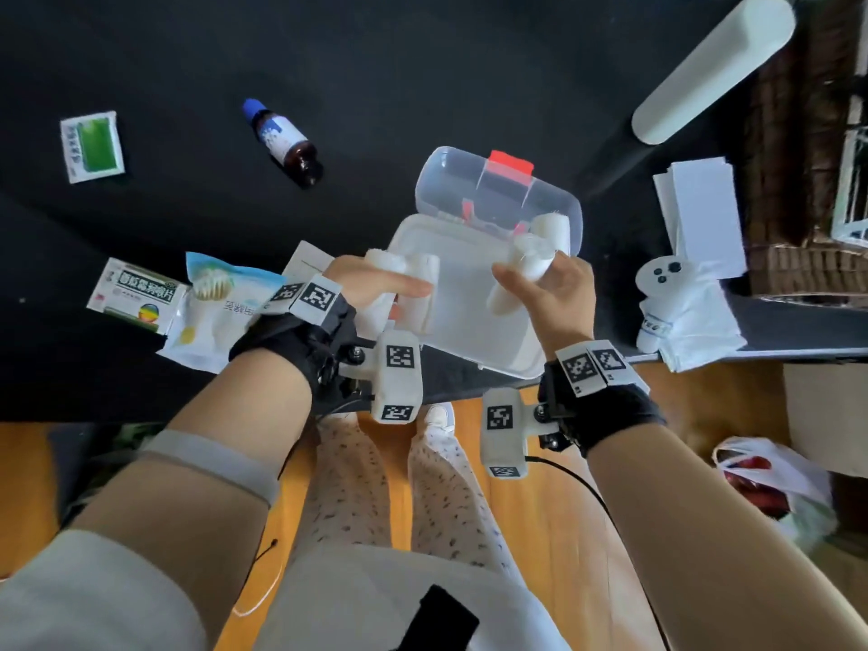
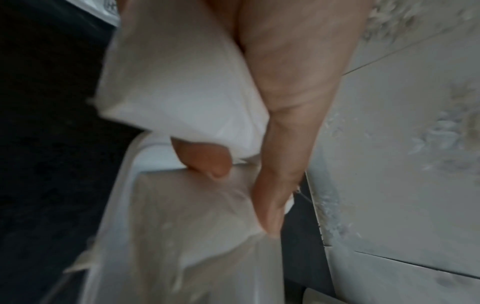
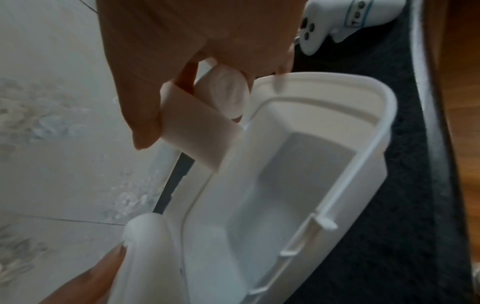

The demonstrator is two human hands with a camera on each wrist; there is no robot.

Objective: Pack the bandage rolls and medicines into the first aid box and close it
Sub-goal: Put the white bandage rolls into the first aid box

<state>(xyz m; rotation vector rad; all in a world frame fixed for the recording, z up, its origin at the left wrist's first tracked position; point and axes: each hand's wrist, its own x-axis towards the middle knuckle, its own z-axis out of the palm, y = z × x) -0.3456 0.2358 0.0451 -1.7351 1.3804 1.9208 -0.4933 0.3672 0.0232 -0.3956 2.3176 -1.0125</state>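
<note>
far left on the black table lay a green sachet, then a brown bottle on its side, and nearer the front edge a medicine carton beside a blue-white packet. the left hand was curled round bandage rolls, held over the left rim of the first aid box. the box stood open, its base looking empty, its clear lid tipped back behind. the right hand was clamped on more rolls above the right side. the step in hand seemed to be loading the bandages; next, both hands would need to lower and release inside the walls. the box sat at the table's front edge, its near corner seemingly at the lip, so a push could tip it. room was open behind the lid; a white controller crowded the right.
</note>
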